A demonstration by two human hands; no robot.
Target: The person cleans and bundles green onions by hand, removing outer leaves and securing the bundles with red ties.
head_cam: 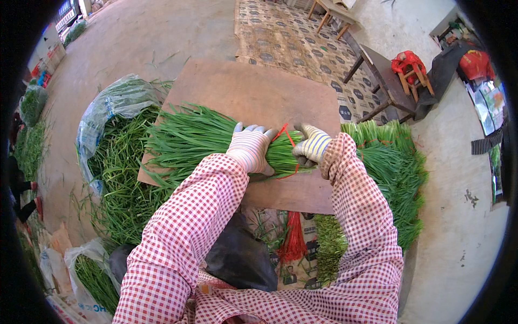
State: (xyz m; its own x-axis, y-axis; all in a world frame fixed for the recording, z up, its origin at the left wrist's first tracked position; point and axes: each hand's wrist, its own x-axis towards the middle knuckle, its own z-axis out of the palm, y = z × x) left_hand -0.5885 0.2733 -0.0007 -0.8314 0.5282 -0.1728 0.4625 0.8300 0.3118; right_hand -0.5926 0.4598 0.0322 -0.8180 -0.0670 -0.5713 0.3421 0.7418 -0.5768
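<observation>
A bundle of green garlic chives (202, 135) lies across a brown wooden board (259, 85), leaves to the left and pale stem ends to the right. My left hand (251, 148), in a striped knit glove, grips the bundle from above, thumb on the near side and fingers on the far side. Around the stems runs a red tie (292, 139), part of it standing loose above them. My right hand (312, 145), gloved too, is at the stem ends with its fingers bent; whether it pinches the tie or stems is unclear.
Left of the board, a clear plastic bag (117, 99) spills loose greens (129, 162). Tied chive bundles (384, 174) are stacked on the right. Red ties (294, 239) hang below the board's near edge, beside a black plastic bag (243, 255). A wooden bench (382, 77) stands farther right.
</observation>
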